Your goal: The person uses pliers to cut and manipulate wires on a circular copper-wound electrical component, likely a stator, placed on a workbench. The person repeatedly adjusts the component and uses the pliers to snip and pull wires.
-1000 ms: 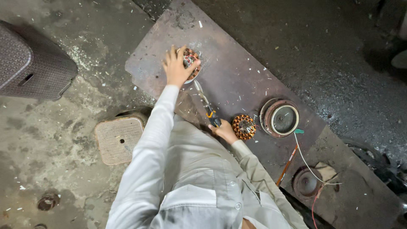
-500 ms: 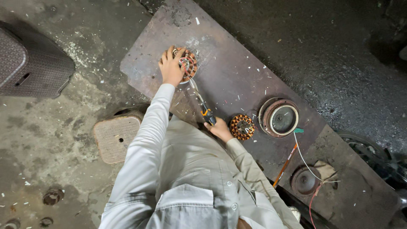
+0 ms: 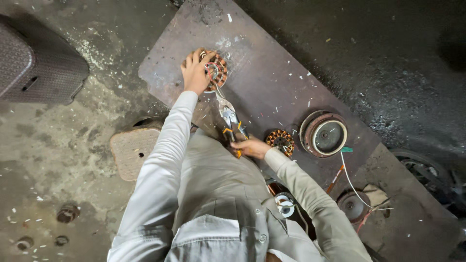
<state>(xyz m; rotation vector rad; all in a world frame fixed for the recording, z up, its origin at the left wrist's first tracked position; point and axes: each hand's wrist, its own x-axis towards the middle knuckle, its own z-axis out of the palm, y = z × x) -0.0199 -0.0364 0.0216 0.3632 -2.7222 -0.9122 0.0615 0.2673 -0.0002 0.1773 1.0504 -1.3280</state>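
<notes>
Stator (image 3: 217, 71) with copper windings sits near the far-left corner of the rusty steel plate (image 3: 272, 73), left hand (image 3: 195, 73) fingers curled over its rim, right hand (image 3: 251, 147) fingers closed around the yellow-handled pliers (image 3: 228, 114), nose reaching up to the windings. Plate lies on a gritty concrete floor (image 3: 58, 140); second stator (image 3: 280, 140) and round motor housing (image 3: 324, 134) sit near the right hand, middle of the plate bare. Left edge is just beside the stator, a dark plastic stool (image 3: 36, 63) well apart on the floor.
</notes>
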